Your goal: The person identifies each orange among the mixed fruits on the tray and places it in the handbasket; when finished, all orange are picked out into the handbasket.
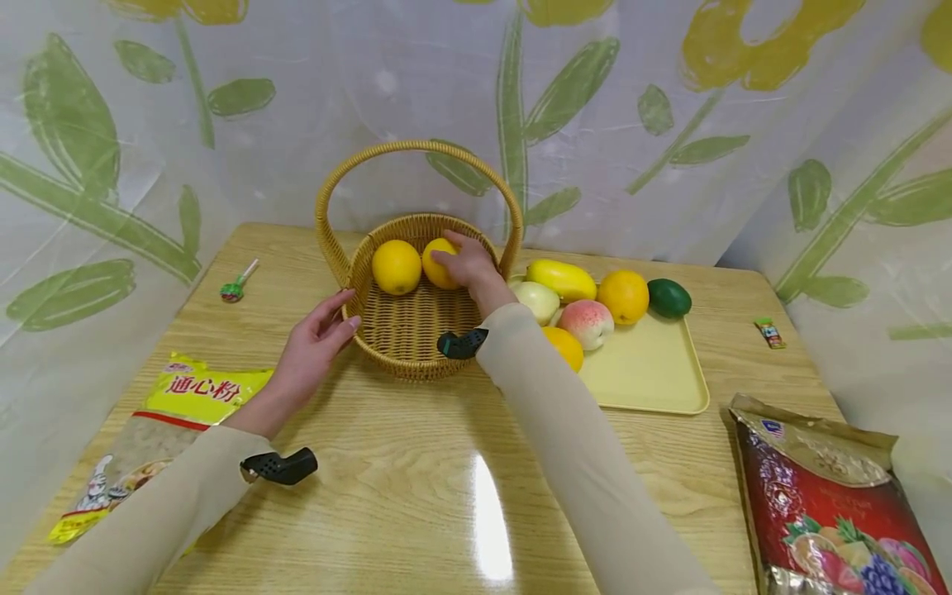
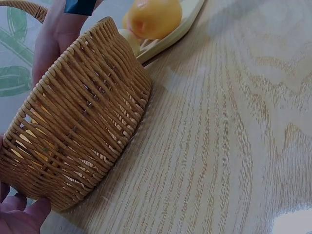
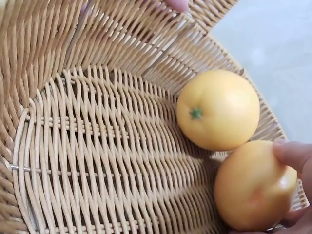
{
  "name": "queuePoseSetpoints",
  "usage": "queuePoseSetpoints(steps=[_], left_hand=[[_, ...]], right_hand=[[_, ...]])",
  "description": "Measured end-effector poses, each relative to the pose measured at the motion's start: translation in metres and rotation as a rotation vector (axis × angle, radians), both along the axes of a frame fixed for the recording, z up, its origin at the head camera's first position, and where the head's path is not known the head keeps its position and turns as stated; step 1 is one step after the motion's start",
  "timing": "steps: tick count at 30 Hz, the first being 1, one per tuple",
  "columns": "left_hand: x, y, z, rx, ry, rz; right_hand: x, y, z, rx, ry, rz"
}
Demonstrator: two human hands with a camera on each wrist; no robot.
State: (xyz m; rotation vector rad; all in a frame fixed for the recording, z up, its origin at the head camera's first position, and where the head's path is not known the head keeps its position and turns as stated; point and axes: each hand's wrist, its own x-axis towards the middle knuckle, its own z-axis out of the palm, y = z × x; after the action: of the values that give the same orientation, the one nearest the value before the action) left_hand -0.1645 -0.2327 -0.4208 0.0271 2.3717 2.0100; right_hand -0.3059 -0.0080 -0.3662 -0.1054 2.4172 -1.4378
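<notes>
A round wicker basket [image 1: 416, 330] with a tall arched handle stands on the table. My left hand [image 1: 312, 347] holds its left rim; in the left wrist view, fingertips [image 2: 36, 212] show against the woven wall. Inside the basket, my right hand [image 1: 470, 263] grips an orange [image 3: 253, 190], thumb on its upper side. Another orange [image 1: 397, 267], showing a green stem mark in the right wrist view, lies against it by the basket's back wall. The gripping hand partly hides the held orange in the head view.
Right of the basket, a yellow tray [image 1: 647, 372] bears several fruits, including a peach [image 1: 586, 324] and another orange [image 1: 623, 297]. A noodle bag [image 1: 178, 413] lies left, a lollipop [image 1: 233, 289] behind it. A red bag [image 1: 840, 504] and small wrapped candy [image 1: 769, 333] lie right.
</notes>
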Motion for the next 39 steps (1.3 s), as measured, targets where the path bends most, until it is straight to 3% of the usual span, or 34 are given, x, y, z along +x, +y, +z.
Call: queuePoseSetpoints(steps=[14, 20, 25, 30, 34, 39], left_hand=[[0.001, 0.001, 0.003, -0.018, -0.004, -0.005], [0.002, 0.001, 0.004, -0.017, -0.015, -0.005], [0.001, 0.000, 0.003, -0.014, -0.014, -0.003], [0.000, -0.001, 0.000, -0.017, -0.007, -0.006], [0.000, -0.002, -0.001, -0.004, -0.018, -0.003], [-0.001, -0.003, 0.000, -0.010, -0.020, 0.004]], right_hand=[[-0.002, 0.001, 0.003, 0.215, 0.109, 0.105], [-0.003, 0.002, 0.014, 0.309, 0.157, 0.246], [0.005, 0.002, 0.030, 0.353, 0.227, 0.369], [0.032, 0.010, 0.049, 0.366, 0.337, 0.492], [0.064, 0.030, 0.061, 0.322, 0.361, 0.565], [0.097, 0.073, 0.068, 0.194, 0.363, 0.556]])
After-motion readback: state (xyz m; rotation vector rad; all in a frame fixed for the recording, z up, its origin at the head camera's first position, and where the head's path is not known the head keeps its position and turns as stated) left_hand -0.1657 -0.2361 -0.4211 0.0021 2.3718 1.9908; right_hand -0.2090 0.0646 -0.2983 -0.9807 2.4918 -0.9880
